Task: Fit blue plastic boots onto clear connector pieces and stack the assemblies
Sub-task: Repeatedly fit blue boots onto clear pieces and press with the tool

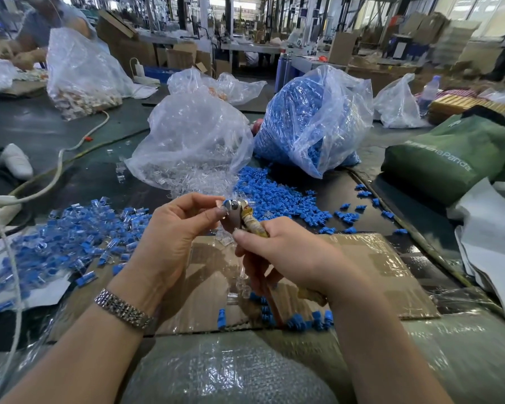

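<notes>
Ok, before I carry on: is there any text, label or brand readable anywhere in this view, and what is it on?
"Panda": pale lettering on the side of the green bag, at the right of the table. The letters before it run on the same line but are too blurred to read.
The pale emblem higher up on that bag cannot be made out.
Nothing else readable.

we log two bare forearms without sleeves; left hand [169, 228] and right hand [289, 252] ungloved; a silver metal link watch band [123, 309] circles our left wrist.
</notes>
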A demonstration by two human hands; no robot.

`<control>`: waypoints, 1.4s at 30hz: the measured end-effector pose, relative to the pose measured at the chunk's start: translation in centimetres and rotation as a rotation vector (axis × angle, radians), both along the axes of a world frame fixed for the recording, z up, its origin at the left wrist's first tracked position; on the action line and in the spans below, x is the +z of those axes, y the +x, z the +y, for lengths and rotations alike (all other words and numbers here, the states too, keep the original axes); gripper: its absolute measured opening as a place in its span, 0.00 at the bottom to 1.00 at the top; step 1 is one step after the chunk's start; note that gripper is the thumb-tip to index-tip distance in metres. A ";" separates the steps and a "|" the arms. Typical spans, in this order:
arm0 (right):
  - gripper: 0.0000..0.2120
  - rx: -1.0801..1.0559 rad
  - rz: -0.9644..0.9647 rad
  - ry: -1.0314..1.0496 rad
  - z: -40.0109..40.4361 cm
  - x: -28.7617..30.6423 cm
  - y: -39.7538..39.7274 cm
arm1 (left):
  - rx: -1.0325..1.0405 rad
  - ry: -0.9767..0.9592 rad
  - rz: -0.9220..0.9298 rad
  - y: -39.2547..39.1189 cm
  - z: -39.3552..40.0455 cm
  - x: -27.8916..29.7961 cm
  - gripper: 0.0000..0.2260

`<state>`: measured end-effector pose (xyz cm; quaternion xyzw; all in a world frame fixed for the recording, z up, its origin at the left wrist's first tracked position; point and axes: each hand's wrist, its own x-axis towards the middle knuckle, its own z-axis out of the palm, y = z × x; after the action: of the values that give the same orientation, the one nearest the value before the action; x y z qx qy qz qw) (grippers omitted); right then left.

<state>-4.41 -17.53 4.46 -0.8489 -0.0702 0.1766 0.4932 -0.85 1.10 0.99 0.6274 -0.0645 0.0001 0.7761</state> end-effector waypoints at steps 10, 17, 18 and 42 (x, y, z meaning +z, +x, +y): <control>0.12 -0.404 -0.174 -0.587 -4.4 -0.1 1.5 | 0.589 0.962 -0.088 1.7 3.6 -1.0 0.06; 0.19 -0.450 -0.051 -0.814 -4.7 -2.9 1.9 | 0.057 0.908 -0.245 0.2 1.9 -0.3 0.10; 0.20 -0.450 -0.063 -0.846 -4.7 -2.9 1.9 | -0.100 0.877 -0.231 0.0 1.7 -0.2 0.09; 0.05 0.102 -0.185 -0.429 -2.0 -1.9 0.4 | -0.369 0.939 -0.147 0.2 1.5 -0.5 0.04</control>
<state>-4.01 -19.49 2.56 -0.9421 -0.1186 0.1337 0.2837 -0.65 2.59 0.45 0.8850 -0.2217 -0.1219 0.3909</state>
